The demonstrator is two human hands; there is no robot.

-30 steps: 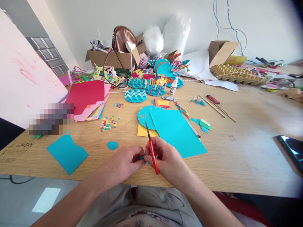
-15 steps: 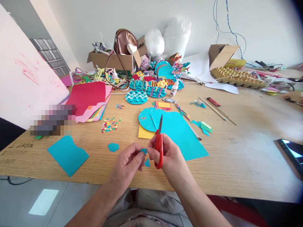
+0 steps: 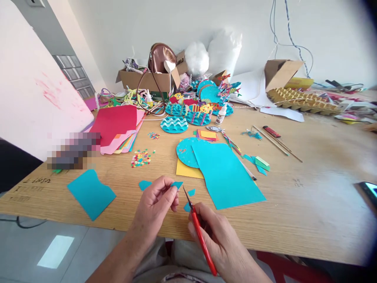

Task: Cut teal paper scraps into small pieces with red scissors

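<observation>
Between the thumb and fingers of my left hand point(image 3: 159, 202) is a small blue paper piece point(image 3: 177, 184), its pointed end toward the right. My right hand point(image 3: 216, 232) is wrapped round red-handled scissors point(image 3: 203, 243). Their blades look closed, and the tips are close to the held paper. Small blue scraps point(image 3: 191, 192) lie on the table just beyond the blades. Another blue piece point(image 3: 144, 185) is partly hidden behind my left hand. A large blue sheet point(image 3: 229, 177) lies to the right, overlapping a round blue disc point(image 3: 187, 151) and a yellow sheet point(image 3: 185, 169).
A cut blue sheet point(image 3: 92, 194) lies at the left, with colourful paper dots point(image 3: 140, 158) farther in. Behind stand a glue bottle point(image 3: 221, 114), decorated blue wave pieces point(image 3: 174, 124) and a stack of coloured paper point(image 3: 114, 124). A phone point(image 3: 368, 192) rests at the right edge.
The scissors have swung down from pointing upward, with their tips now beside the paper in my left hand. My hands have moved apart, and another scrap shows on the table. The view has shifted slightly.
</observation>
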